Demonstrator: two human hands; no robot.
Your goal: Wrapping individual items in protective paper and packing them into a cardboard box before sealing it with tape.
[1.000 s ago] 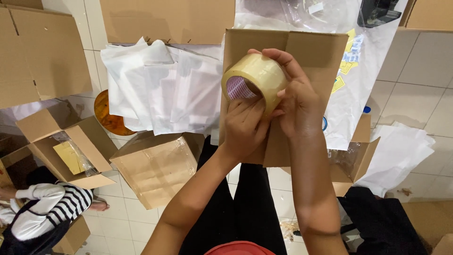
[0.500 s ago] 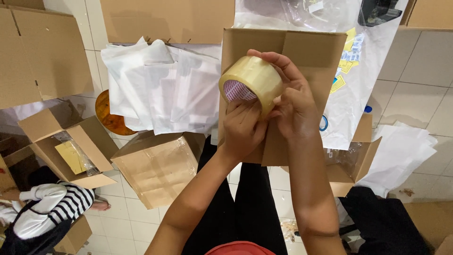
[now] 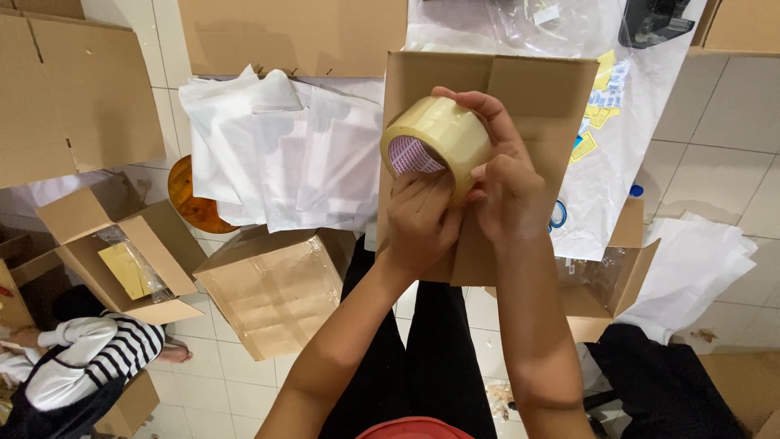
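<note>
A roll of clear packing tape (image 3: 439, 138) is held up in front of a closed cardboard box (image 3: 520, 89), just above the box's middle seam. The right hand (image 3: 508, 183) is wrapped over the roll's outer face and far rim, fingers closed on it. The left hand (image 3: 418, 219) is pressed against the roll's lower edge, thumb and fingertips pinched at the tape surface; whether a loose end is gripped cannot be told. The box's near edge is hidden behind both hands.

Little free room is left around the box. A heap of white plastic bags (image 3: 284, 150) lies against its left edge, and a clear printed bag (image 3: 617, 154) against its right. An open carton lined with plastic (image 3: 272, 289) stands near on the lower left, another open carton (image 3: 601, 284) on the lower right. A person in a striped sleeve (image 3: 106, 358) is seated at the far lower left, well apart.
</note>
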